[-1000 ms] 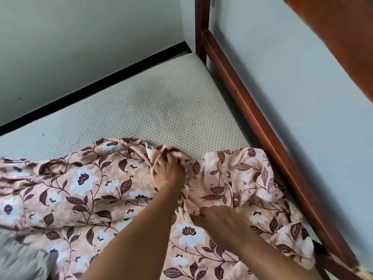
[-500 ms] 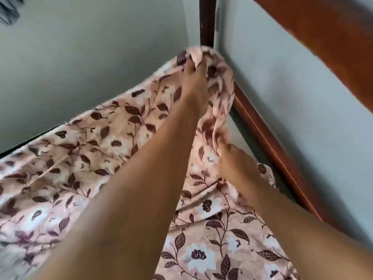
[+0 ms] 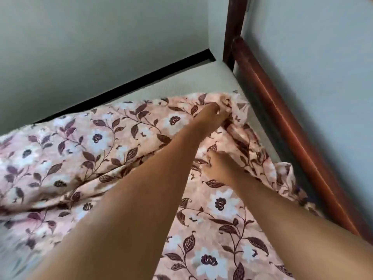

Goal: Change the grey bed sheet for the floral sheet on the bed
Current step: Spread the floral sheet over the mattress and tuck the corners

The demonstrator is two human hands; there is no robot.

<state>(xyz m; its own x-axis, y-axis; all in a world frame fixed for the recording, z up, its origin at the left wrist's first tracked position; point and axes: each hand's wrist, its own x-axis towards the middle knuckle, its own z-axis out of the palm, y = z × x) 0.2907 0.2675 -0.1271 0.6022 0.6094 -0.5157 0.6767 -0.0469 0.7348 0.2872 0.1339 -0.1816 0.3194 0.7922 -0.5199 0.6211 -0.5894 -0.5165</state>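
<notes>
Pink floral sheet [image 3: 113, 142], corner toward bedpost [image 3: 234, 27]

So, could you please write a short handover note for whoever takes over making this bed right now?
Left hand: grips the far edge of the floral sheet, near the corner of the frame.
Right hand: pinches a fold nearer in.
Done: floral sheet lies rumpled over most of the mattress; grey sheet not in view.
Left: cover the bare far strip, then smooth and tuck.
</notes>
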